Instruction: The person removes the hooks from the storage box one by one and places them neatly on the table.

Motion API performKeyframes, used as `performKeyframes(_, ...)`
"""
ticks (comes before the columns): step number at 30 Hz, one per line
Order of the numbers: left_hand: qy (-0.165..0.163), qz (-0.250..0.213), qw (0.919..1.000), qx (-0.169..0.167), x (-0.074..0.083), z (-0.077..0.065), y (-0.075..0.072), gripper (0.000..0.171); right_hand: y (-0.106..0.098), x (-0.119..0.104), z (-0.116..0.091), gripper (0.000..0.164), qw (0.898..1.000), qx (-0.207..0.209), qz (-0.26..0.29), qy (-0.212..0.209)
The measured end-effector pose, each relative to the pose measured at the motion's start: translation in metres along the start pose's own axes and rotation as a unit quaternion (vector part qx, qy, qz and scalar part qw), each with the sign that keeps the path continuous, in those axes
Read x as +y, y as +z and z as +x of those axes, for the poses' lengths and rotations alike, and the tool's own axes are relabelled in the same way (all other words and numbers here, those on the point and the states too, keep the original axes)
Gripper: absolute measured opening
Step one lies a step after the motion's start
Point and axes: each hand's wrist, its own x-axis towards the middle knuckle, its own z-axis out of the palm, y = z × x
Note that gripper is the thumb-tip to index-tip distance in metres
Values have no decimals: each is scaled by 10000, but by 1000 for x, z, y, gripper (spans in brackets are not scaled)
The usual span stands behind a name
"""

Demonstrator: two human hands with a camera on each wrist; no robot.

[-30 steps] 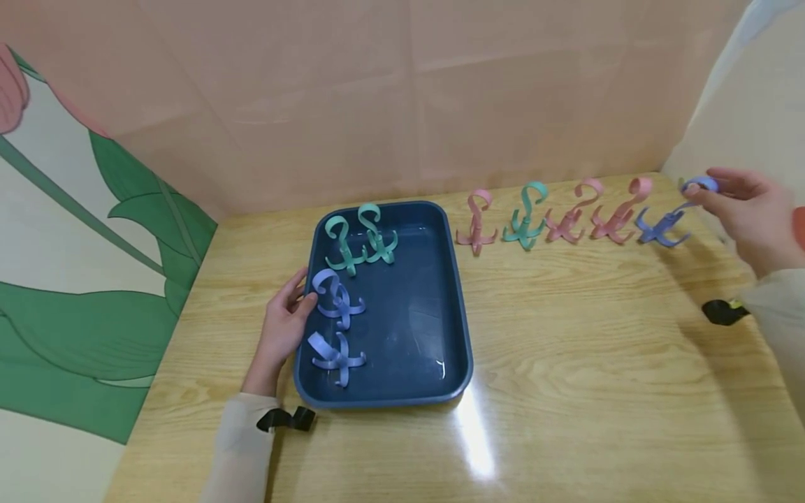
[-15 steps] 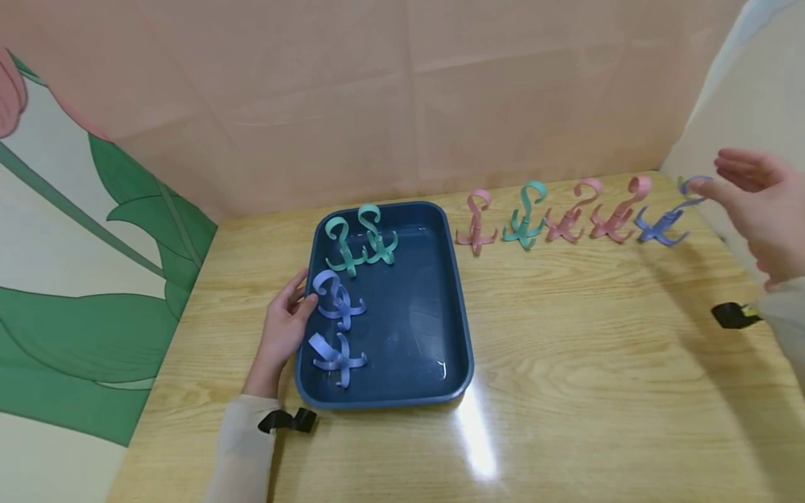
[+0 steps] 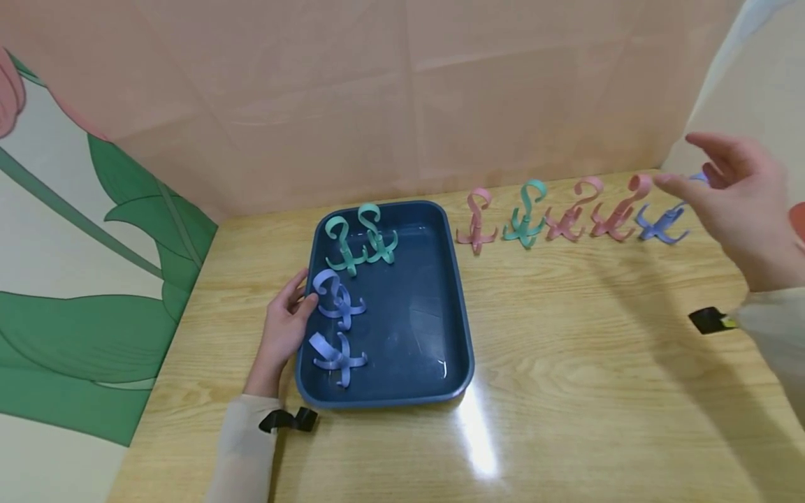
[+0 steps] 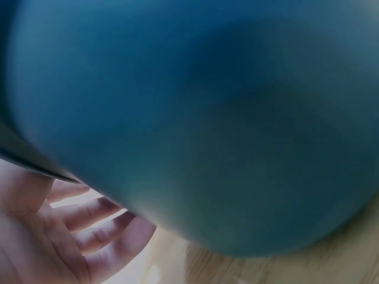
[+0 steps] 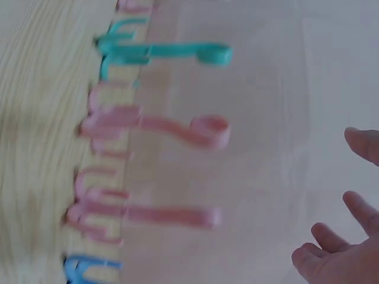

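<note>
My left hand (image 3: 286, 325) grips the left wall of a dark blue tray (image 3: 467, 335), thumb at the rim and fingers outside; the left wrist view shows those fingers (image 4: 98, 228) beside the tray's wall. Inside stand two green multi-prong hooks (image 3: 346, 258) at the back left and two periwinkle-blue hooks (image 3: 339, 360) in front of them. My right hand (image 3: 738, 195) hovers with nothing held, fingers spread, over the right end of a row of hooks. A blue hook (image 3: 662, 225) stands there, its upper curl partly hidden behind the hand.
Left of that blue hook, the row along the back edge of the wooden table (image 3: 566, 349) holds pink hooks (image 3: 613, 223) and a green hook (image 3: 525, 223), ending with another pink hook (image 3: 476, 234) near the tray. A peach-coloured backdrop (image 3: 377, 105) rises behind.
My right hand has let go of the blue hook's curl, which stays standing at the row's end. It has risen, then moved left. My left hand and the tray are practically unmoved.
</note>
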Motion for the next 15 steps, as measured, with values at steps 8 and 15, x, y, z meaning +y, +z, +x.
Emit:
performKeyframes(8, -23, -53, 10000, -30, 1, 0, 0, 52, 34, -27, -18, 58, 9965, -368, 470, -581)
performKeyframes(15, -93, -30, 9999, -32, -1, 1, -1, 52, 65, -51, -34, 52, 9781, -919, 1757, -634)
